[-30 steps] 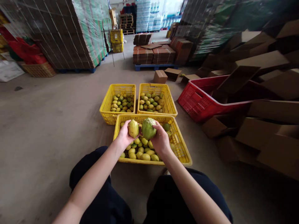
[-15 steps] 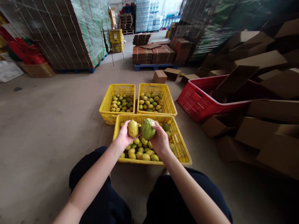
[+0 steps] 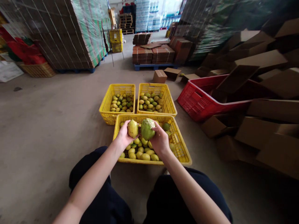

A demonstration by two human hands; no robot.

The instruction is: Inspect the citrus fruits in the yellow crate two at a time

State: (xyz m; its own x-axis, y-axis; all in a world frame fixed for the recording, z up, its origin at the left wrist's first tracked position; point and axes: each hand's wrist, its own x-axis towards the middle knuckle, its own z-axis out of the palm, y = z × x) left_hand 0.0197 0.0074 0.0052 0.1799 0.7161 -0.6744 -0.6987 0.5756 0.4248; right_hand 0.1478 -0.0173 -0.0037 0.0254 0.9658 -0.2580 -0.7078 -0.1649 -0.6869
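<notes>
Above the front yellow crate (image 3: 184, 149), my left hand (image 3: 123, 135) is closed round a yellow fruit (image 3: 133, 129). My right hand (image 3: 161, 140) grips a larger, bumpy green fruit (image 3: 147, 129) close beside it. Yellow and green fruits (image 3: 145, 156) lie in the crate under my hands, which hide part of them. Behind it stand two more yellow crates, the left one (image 3: 106, 102) and the right one (image 3: 171, 104), both holding similar fruits.
A red crate (image 3: 193, 99) with cardboard in it stands at the right, by a heap of cardboard boxes (image 3: 259, 130). Farther back, flattened cartons (image 3: 163, 55) rest on a blue pallet (image 3: 149, 67). Wrapped stacks (image 3: 77, 34) rise at the back left.
The green fruit in my right hand has turned slightly. My left hand and the yellow fruit look unmoved.
</notes>
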